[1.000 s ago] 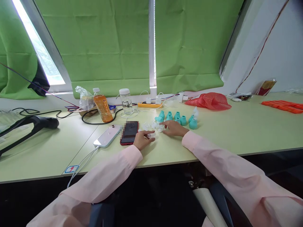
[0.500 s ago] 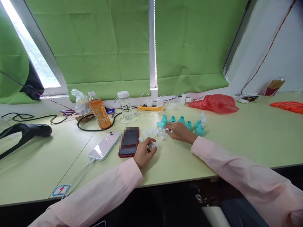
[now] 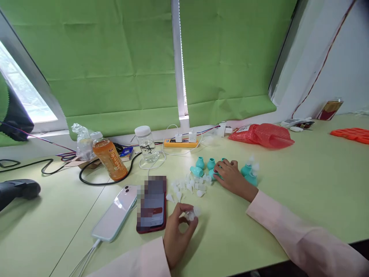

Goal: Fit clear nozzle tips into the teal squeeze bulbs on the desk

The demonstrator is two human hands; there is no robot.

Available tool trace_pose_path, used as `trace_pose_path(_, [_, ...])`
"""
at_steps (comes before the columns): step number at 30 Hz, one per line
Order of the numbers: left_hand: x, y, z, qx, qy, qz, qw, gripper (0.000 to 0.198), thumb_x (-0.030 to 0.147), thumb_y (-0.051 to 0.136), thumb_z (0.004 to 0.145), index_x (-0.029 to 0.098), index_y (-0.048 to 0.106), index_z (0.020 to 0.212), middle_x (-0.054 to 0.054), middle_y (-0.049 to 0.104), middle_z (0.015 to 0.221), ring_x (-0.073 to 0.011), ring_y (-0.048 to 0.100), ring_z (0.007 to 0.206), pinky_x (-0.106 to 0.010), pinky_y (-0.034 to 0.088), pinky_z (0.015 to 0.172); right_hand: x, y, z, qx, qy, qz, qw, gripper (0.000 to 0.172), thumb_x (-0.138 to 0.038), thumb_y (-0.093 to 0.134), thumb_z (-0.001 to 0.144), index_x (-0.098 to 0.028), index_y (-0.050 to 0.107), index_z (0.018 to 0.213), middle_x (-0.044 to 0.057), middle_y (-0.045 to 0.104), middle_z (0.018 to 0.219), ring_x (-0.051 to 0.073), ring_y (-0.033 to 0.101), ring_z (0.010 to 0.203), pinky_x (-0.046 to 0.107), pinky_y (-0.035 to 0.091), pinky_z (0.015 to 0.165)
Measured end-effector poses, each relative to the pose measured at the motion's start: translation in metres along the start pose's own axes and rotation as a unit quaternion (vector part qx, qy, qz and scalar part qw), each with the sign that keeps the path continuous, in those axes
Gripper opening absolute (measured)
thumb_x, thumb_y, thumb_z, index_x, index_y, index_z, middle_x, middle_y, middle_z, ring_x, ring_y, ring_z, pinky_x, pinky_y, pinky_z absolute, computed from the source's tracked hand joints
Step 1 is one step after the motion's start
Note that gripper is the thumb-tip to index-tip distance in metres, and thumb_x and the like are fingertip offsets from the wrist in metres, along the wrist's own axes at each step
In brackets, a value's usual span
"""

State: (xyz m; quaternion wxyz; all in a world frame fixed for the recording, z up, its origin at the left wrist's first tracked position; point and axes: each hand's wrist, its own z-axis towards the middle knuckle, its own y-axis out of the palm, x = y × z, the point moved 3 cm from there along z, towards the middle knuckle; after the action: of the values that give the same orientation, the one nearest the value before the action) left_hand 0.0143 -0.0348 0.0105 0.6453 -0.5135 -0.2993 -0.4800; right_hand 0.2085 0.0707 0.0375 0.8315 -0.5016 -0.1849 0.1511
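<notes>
My left hand (image 3: 176, 232) is raised a little off the pale green table (image 3: 302, 184), its fingers pinched round a small clear plastic piece (image 3: 192, 212). A scatter of several similar clear pieces (image 3: 188, 185) lies just beyond it. My right hand (image 3: 232, 177) rests further back among several teal rubber bulbs (image 3: 205, 166), with its fingers curled over one of them. Two more teal bulbs with clear tips (image 3: 250, 174) stand just right of that hand.
A red-cased phone (image 3: 152, 204) and a white phone (image 3: 115, 214) on a cable lie left of my left hand. Behind stand an orange drink bottle (image 3: 108, 156), a clear jar (image 3: 145, 143), a yellow power strip (image 3: 181, 143), and a red bag (image 3: 263, 135).
My left hand has drawn back toward me and lifted with the clear piece. My right hand slid from the clear pieces onto the teal bulbs. The camera has tilted down and closer.
</notes>
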Motion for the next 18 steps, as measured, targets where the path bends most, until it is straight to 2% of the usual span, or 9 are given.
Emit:
trace_pose_path(4, [0.003, -0.001, -0.007, -0.007, 0.026, 0.033, 0.999, 0.007, 0.023, 0.05, 0.074, 0.022, 0.047, 0.08, -0.002, 0.057, 0.079, -0.0143, 0.056, 0.075, -0.027, 0.048, 0.067, 0.002, -0.014, 0.0, 0.098, 0.01, 0.128, 0.987, 0.01, -0.021, 0.037, 0.081, -0.016, 0.046, 0.079, 0.009, 0.054, 0.095, 0.021, 0.047, 0.09, 0.038, 0.03, 0.078])
trace_pose_path(7, [0.0, -0.004, -0.005, 0.032, 0.039, 0.073, 0.996, 0.015, 0.024, 0.048, 0.076, 0.022, 0.047, 0.09, -0.005, 0.058, 0.087, -0.0163, 0.057, 0.081, -0.028, 0.048, 0.069, -0.004, -0.026, -0.005, 0.149, 0.02, 0.283, 0.947, 0.006, -0.023, 0.036, 0.082, -0.018, 0.038, 0.085, 0.011, 0.049, 0.104, 0.018, 0.048, 0.094, 0.032, 0.038, 0.077])
trace_pose_path(10, [-0.006, -0.003, 0.002, 0.07, 0.049, 0.114, 0.99, 0.032, 0.024, 0.043, 0.079, 0.021, 0.039, 0.11, -0.01, 0.054, 0.106, -0.0187, 0.055, 0.093, -0.031, 0.046, 0.077, -0.015, -0.029, -0.014, 0.119, 0.006, 0.389, 0.913, 0.004, -0.021, 0.034, 0.082, -0.02, 0.033, 0.086, 0.01, 0.048, 0.107, 0.016, 0.05, 0.094, 0.029, 0.043, 0.072])
trace_pose_path(12, [-0.007, 0.002, 0.008, 0.068, 0.064, 0.15, 0.984, 0.032, 0.024, 0.04, 0.08, 0.02, 0.039, 0.112, -0.01, 0.054, 0.107, -0.0194, 0.054, 0.095, -0.033, 0.043, 0.081, -0.025, -0.028, -0.023, 0.081, -0.042, 0.419, 0.903, 0.006, -0.02, 0.035, 0.081, -0.021, 0.032, 0.086, 0.009, 0.05, 0.105, 0.015, 0.052, 0.089, 0.029, 0.044, 0.07])
trace_pose_path(14, [-0.004, 0.007, 0.014, 0.094, 0.072, 0.169, 0.979, 0.031, 0.023, 0.039, 0.081, 0.02, 0.04, 0.112, -0.01, 0.053, 0.108, -0.0196, 0.052, 0.098, -0.034, 0.042, 0.082, -0.031, -0.024, -0.033, 0.051, -0.076, 0.419, 0.903, 0.01, -0.02, 0.038, 0.08, -0.022, 0.033, 0.088, 0.008, 0.053, 0.1, 0.015, 0.055, 0.081, 0.029, 0.045, 0.067])
trace_pose_path(16, [0.001, 0.013, 0.019, 0.116, 0.085, 0.166, 0.976, 0.032, 0.024, 0.042, 0.08, 0.018, 0.041, 0.111, -0.011, 0.053, 0.108, -0.0195, 0.051, 0.098, -0.032, 0.042, 0.08, -0.032, -0.019, -0.041, 0.033, -0.067, 0.415, 0.907, 0.018, -0.024, 0.043, 0.078, -0.022, 0.035, 0.094, 0.006, 0.056, 0.094, 0.016, 0.056, 0.073, 0.031, 0.045, 0.064])
trace_pose_path(18, [0.007, 0.019, 0.024, 0.122, 0.084, 0.157, 0.976, 0.029, 0.024, 0.044, 0.078, 0.017, 0.045, 0.106, -0.009, 0.056, 0.099, -0.0182, 0.054, 0.089, -0.03, 0.044, 0.075, -0.031, -0.014, -0.047, 0.032, -0.037, 0.428, 0.902, 0.031, -0.031, 0.051, 0.073, -0.022, 0.036, 0.099, 0.005, 0.058, 0.09, 0.016, 0.056, 0.071, 0.031, 0.046, 0.063])
